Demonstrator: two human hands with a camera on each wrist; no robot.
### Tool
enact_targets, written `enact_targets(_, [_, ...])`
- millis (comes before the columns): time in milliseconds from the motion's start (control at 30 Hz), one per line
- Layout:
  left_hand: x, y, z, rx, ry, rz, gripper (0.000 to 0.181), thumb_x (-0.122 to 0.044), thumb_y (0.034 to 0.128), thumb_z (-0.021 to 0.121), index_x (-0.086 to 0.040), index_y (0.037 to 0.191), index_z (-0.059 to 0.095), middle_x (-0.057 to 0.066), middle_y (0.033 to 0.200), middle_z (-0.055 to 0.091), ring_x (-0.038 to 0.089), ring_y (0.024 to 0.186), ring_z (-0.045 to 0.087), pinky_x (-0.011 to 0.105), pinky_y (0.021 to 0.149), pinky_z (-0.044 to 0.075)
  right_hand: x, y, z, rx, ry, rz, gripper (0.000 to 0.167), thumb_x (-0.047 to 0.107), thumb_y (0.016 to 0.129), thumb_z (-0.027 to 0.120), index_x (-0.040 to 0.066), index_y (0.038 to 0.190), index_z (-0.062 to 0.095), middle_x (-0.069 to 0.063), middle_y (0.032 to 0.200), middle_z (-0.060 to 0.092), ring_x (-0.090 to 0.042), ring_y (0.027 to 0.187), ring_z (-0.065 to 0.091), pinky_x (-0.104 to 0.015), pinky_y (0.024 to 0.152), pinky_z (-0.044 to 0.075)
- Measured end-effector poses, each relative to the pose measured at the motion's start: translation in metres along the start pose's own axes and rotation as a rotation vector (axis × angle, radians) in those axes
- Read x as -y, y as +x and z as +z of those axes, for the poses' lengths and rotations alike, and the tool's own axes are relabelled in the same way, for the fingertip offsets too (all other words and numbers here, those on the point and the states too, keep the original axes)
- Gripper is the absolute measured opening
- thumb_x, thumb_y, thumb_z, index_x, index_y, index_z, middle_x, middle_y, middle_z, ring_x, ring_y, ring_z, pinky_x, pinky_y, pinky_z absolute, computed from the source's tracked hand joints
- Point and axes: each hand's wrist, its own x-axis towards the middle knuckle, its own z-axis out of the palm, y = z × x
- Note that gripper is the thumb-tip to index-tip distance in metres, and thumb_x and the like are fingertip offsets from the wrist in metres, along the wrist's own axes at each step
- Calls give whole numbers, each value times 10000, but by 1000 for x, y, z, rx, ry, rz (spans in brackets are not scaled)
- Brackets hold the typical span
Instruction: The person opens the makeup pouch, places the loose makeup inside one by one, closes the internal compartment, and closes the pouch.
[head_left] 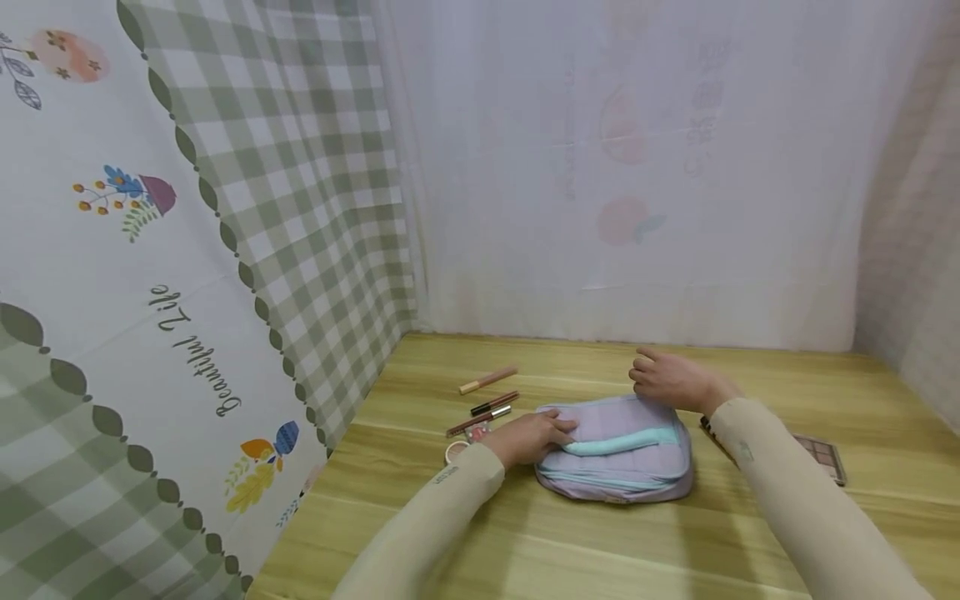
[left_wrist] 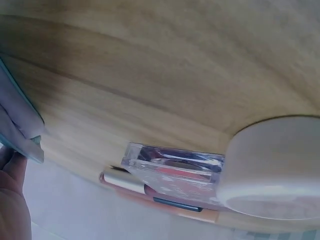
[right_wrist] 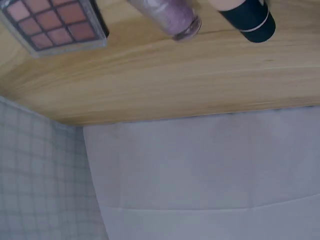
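A lavender cosmetic bag [head_left: 617,462] with mint-green piping and a mint handle lies flat on the wooden table. My left hand [head_left: 534,437] holds it at the left edge, fingers over the top near the handle's end. In the left wrist view a bit of that hand [left_wrist: 12,200] shows against the bag's lavender fabric [left_wrist: 20,107]. Over the far right corner of the bag is my right hand [head_left: 675,383], its fingers bent. Whether it pinches a zipper pull there is hidden, and the right wrist view does not show the hand.
Left of the bag lie several slim makeup tubes [head_left: 487,381], a small clear case [left_wrist: 175,170] and a round white jar [left_wrist: 275,170]. To the right are an eyeshadow palette [right_wrist: 55,22], a purple glittery bottle [right_wrist: 175,17] and a dark-capped tube [right_wrist: 255,22]. Curtains surround the table.
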Motion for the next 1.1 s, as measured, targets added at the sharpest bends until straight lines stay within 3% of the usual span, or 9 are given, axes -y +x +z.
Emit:
enact_targets(167, [-1,-1,1,0,4,-4,395,-60,928,666,-227,1286,688,-24,1454,511,231,1378,424,272,1108,333,12,-4,1,-9,182,141,223,78,724,843,136,795,640,-52,890,562,-244,856,531,-393,867,460])
enact_targets(367, [-4,0,-2,-11,-38,-35,280,-29,941,622,-175,1154,729,-4,1440,530,183,1356,453,255,1118,306,22,-12,-1,26,416,305,175,81,794,796,133,798,629,-28,818,538,-226,782,545,-386,749,483])
enact_targets(567, [-5,1,-4,-7,-67,-77,372,14,925,616,-173,1232,713,16,1458,515,233,1366,442,286,1140,279,30,-17,1,90,806,517,216,-9,880,682,138,765,575,27,709,572,-147,625,543,-351,595,480])
enact_targets(633, [-5,1,-4,0,-76,-92,415,30,913,616,-178,1262,701,19,1468,502,252,1375,428,295,1143,275,33,-19,2,91,892,572,204,-28,884,661,124,761,604,16,705,596,-161,616,565,-357,575,489])
enact_targets(767, [-3,0,-3,3,-103,-85,426,44,919,594,-185,1262,703,13,1479,484,279,1393,399,307,1147,270,29,-21,7,64,940,559,187,-22,863,701,145,778,697,26,748,614,-173,664,605,-355,602,518])
enact_targets(900, [-2,2,-2,6,-131,-63,442,73,917,565,-190,1239,718,5,1478,483,296,1409,368,331,1150,271,12,-17,3,105,1001,536,143,29,828,759,159,773,740,41,767,627,-159,692,601,-340,623,516])
enact_targets(1100, [-4,5,-3,32,-121,-56,493,90,857,608,-194,1247,713,-11,1488,472,281,1418,354,326,1145,279,2,7,-7,159,997,584,146,47,814,776,190,781,776,32,813,665,-170,725,624,-411,677,532])
